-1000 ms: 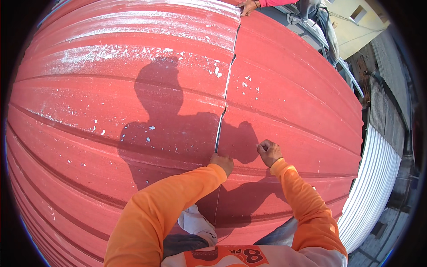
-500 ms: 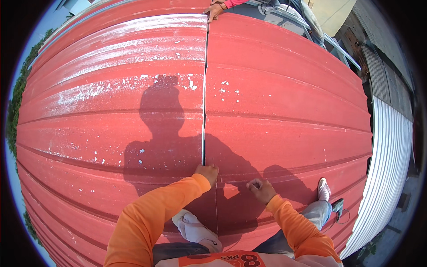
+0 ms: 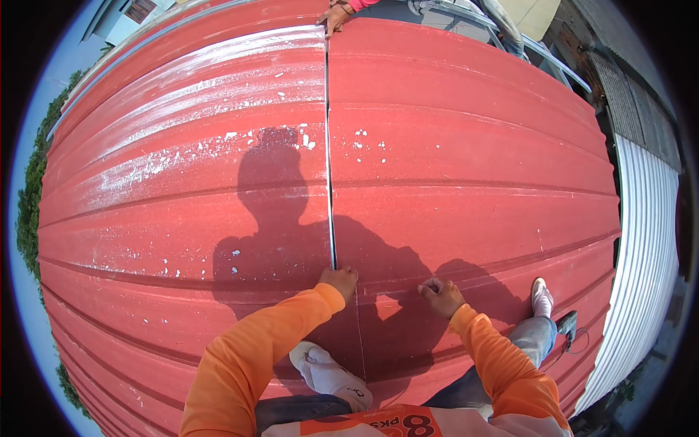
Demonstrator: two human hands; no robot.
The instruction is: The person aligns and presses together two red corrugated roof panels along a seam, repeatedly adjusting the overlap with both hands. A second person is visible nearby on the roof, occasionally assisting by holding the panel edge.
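Observation:
A long thin strip [image 3: 330, 156], dark along one side and pale along the other, runs across the red ribbed metal roof [image 3: 466, 156]. My left hand [image 3: 339, 282] is closed around its near end. At the far end, a co-worker's hand [image 3: 336, 16] with a pink sleeve touches it. To the right, my right hand [image 3: 443, 297] is raised with fingers curled together. Whether something small sits in those fingers cannot be made out. Below my left hand, a faint pale line continues down the roof toward my foot.
White flakes [image 3: 309, 143] and pale smears lie on the roof's upper left. My feet straddle the faint line. A power tool [image 3: 566, 323] with a cord lies beside my right leg. Pale corrugated sheeting [image 3: 641, 240] lies past the right edge; metal framing stands at the top right.
The view has turned slightly, so the strip's far end shows farther left. My left hand keeps its hold, and my right hand appears slightly higher and farther right.

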